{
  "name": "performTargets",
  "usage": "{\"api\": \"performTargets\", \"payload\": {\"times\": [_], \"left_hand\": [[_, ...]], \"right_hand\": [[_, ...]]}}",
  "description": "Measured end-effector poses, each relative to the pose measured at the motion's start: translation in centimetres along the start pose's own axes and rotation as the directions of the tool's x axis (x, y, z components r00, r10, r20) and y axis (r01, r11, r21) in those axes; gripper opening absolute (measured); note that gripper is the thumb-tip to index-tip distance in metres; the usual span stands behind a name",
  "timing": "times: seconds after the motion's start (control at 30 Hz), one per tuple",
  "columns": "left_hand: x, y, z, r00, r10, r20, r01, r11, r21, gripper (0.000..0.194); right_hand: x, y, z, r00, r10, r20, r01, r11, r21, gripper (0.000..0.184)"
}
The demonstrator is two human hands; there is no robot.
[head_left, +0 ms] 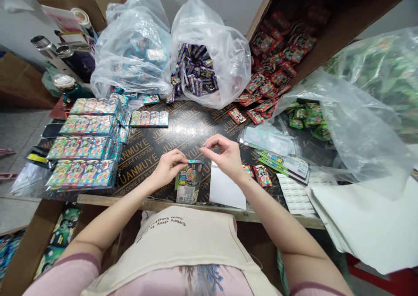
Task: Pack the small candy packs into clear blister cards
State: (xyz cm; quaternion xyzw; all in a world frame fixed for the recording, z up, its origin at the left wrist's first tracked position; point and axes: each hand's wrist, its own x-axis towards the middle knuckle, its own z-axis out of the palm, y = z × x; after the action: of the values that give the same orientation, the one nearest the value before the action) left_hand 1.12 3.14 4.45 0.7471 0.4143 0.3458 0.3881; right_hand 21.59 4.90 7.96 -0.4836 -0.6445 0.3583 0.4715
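Pinching the dark pouch at its top, left hand angles inward; right hand hovers, thumb and forefinger nearly meeting.

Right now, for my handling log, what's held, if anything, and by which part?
The left hand pinches the dark printed packet at its upper left corner. The right hand has its fingertips close together; whether it holds anything cannot be told.

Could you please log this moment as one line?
left hand: at top of printed packet | right hand: near white sheet, grip unclear

Open tabletop ahead — stacked packs leftward, bulging bag beyond
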Motion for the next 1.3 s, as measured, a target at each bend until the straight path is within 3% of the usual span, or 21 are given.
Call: {"api": "performTargets", "payload": {"times": [0.1,0.2,0.3,0.4,0.6,0.77,0.87,0.93,0.97,1.0,1.07,1.1,1.13,1.2,1.23,1.3], "left_hand": [[-0.1,-0.3,0.3,0.997,-0.063,-0.05,0.06,0.996,-0.062,0.005],[-0.1,-0.5,0.4,0.992,-0.102,-0.072,0.096,0.991,-0.091,0.005],[0.0,-0.4,0.3,0.991,-0.117,-0.068,0.109,0.988,-0.106,0.006],[0.1,-0.2,0.2,0.993,-0.098,-0.071,0.093,0.993,-0.074,0.004],[0.0,0.1,0.4,0.993,-0.07,-0.096,0.068,0.997,-0.023,0.003],[-0.1,0.0,1.2,0.98,-0.073,-0.186,0.071,0.997,-0.015,0.018],[0.0,0.0,1.4,0.971,-0.073,-0.226,0.064,0.997,-0.045,0.017],[-0.3,0.0,1.5,0.966,-0.111,-0.232,0.098,0.993,-0.068,0.016],[-0.5,-0.2,1.7,0.961,-0.154,-0.231,0.135,0.986,-0.097,0.014],[-0.9,-0.4,1.9,0.951,-0.212,-0.226,0.181,0.972,-0.152,0.017],[-1.8,-1.1,2.5,0.921,-0.353,-0.164,0.285,0.899,-0.332,0.032],[-2.3,-1.5,2.8,0.906,-0.412,-0.098,0.335,0.838,-0.432,0.037],[-2.7,-1.9,2.9,0.892,-0.451,-0.021,0.379,0.772,-0.511,0.038],[-2.9,-2.4,2.6,0.882,-0.464,0.085,0.427,0.709,-0.561,0.033],[-2.7,-2.5,2.1,0.89,-0.451,0.073,0.416,0.734,-0.538,0.03],[-1.5,-2.7,0.4,0.92,-0.378,-0.103,0.311,0.864,-0.395,0.027]], "right_hand": [[0.9,-0.2,0.2,0.961,0.143,0.237,-0.175,0.977,0.124,0.022],[1.5,-0.2,0.4,0.872,0.174,0.458,-0.283,0.942,0.181,0.028],[2.0,-0.3,0.5,0.782,0.12,0.612,-0.243,0.962,0.122,0.03],[2.3,-0.4,0.7,0.743,0.085,0.664,-0.142,0.989,0.033,0.03],[1.9,0.6,1.4,0.753,0.091,0.652,-0.103,0.994,-0.019,0.034],[1.6,0.5,1.8,0.773,0.11,0.624,-0.094,0.994,-0.059,0.034],[1.3,0.8,2.0,0.838,0.122,0.532,-0.099,0.993,-0.072,0.035],[0.9,1.5,2.4,0.875,0.208,0.438,-0.225,0.974,-0.013,0.041],[0.6,2.0,2.6,0.858,0.292,0.422,-0.343,0.938,0.049,0.043],[0.2,2.6,2.8,0.81,0.389,0.439,-0.482,0.868,0.121,0.043],[-0.6,3.8,3.3,0.664,0.537,0.52,-0.719,0.651,0.246,0.041],[-1.0,4.3,3.5,0.616,0.576,0.537,-0.777,0.555,0.296,0.04],[-1.2,4.8,3.5,0.602,0.598,0.529,-0.796,0.497,0.345,0.04],[-1.4,5.5,3.3,0.651,0.616,0.443,-0.757,0.487,0.435,0.043],[-1.4,5.8,3.0,0.686,0.622,0.377,-0.721,0.514,0.465,0.044],[-1.2,6.3,2.1,0.747,0.625,0.228,-0.646,0.599,0.474,0.047]]}}
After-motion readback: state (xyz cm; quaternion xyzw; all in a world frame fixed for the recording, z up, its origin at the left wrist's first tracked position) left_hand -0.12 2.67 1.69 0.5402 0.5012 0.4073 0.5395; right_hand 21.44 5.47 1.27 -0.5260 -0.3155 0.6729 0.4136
